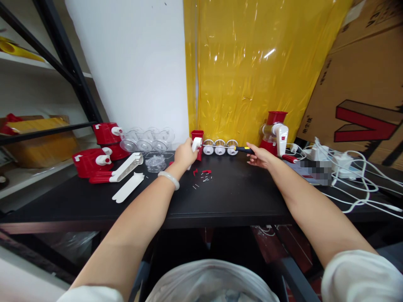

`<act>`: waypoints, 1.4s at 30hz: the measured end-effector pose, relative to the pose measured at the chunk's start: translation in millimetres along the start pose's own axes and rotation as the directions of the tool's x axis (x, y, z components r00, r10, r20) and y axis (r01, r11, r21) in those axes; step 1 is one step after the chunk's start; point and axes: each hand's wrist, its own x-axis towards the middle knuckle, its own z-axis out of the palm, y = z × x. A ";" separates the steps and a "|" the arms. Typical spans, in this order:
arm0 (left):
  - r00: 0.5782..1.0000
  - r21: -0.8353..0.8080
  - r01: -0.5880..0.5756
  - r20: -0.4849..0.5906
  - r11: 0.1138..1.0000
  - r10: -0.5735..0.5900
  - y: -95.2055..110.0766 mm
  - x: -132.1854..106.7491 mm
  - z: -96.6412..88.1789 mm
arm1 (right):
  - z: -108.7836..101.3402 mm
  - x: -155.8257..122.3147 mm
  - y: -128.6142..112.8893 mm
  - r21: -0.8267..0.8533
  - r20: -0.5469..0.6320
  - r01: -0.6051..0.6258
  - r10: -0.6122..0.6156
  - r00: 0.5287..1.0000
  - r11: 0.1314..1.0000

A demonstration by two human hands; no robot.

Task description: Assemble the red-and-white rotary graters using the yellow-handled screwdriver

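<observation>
A white plastic crank handle part [197,143] is gripped in my left hand [185,155], whose fingers are closed around it. My right hand [260,156] is closed on the black-and-yellow handle of a screwdriver [242,149]. Its thin shaft points left, with the tip at the white part; whether it sits in a screw is too small to tell. Just behind the left hand stands a red plastic chute [198,133]. On the black table below lie small red clips [206,171] and several loose screws [195,186].
Several round grater drums [219,147] line the back. Clear plastic discs [145,140], red bases [91,162] and white handle shells [128,187] lie left. At right are an assembled red-and-white grater [277,132], a partly blurred grey item [307,171] and tangled white cables [362,184].
</observation>
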 end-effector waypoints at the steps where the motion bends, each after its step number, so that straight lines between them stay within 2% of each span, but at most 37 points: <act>1: 1.000 -0.003 -0.002 -0.001 1.000 0.002 0.0 0.0 0.1 | -0.4 0.7 0.6 -0.008 0.007 -0.012 0.012 1.000 1.000; 5: 1.000 -0.021 -0.014 0.006 1.000 0.014 0.1 -0.1 1.0 | 0.8 3.1 2.4 -0.029 -0.030 -0.007 0.006 1.000 1.000; 8: 1.000 -0.039 -0.014 0.023 0.999 0.015 1.0 -0.1 1.2 | 6.1 0.3 0.9 0.068 -0.096 0.157 -0.150 0.984 0.985; 10: 1.000 -0.045 0.001 0.026 0.999 0.000 1.0 0.5 0.4 | 10.2 -4.0 -0.4 0.135 -0.085 0.296 -0.286 0.954 0.946; 12: 0.999 -0.052 0.028 0.016 0.998 -0.028 -0.3 1.8 -1.0 | 13.2 -8.2 -0.3 0.131 -0.034 0.388 -0.387 0.921 0.912; 16: 0.998 -0.083 0.066 -0.012 0.994 -0.068 -5.8 5.5 -4.4 | 13.4 -10.8 3.4 -0.071 0.065 0.523 -0.519 0.852 0.849; 19: 0.997 -0.085 0.076 -0.026 0.993 -0.079 -7.5 6.6 -6.1 | 9.3 -8.9 4.2 -0.230 0.094 0.579 -0.574 0.813 0.782; 22: 0.997 -0.064 0.073 -0.019 0.995 -0.075 -6.0 6.2 -6.6 | 5.1 -7.3 2.0 -0.260 0.087 0.575 -0.574 0.814 0.776; 27: 0.999 -0.040 0.050 -0.009 0.998 -0.050 -4.1 5.6 -5.7 | 2.9 -5.4 0.5 -0.221 0.116 0.508 -0.495 0.861 0.832; 34: 0.999 -0.031 0.021 -0.043 0.999 -0.022 -4.8 5.2 -4.8 | 4.5 -5.7 0.6 -0.160 0.123 0.262 -0.244 0.962 0.952; 37: 0.999 -0.040 0.019 -0.031 0.999 -0.021 -4.7 5.6 -6.2 | 5.1 -6.7 0.3 -0.121 0.141 0.209 -0.191 0.971 0.970; 42: 1.000 -0.109 0.009 0.007 0.994 -0.008 -8.1 10.8 -11.3 | -5.7 -1.5 -2.9 -0.050 0.096 0.234 -0.229 0.969 0.971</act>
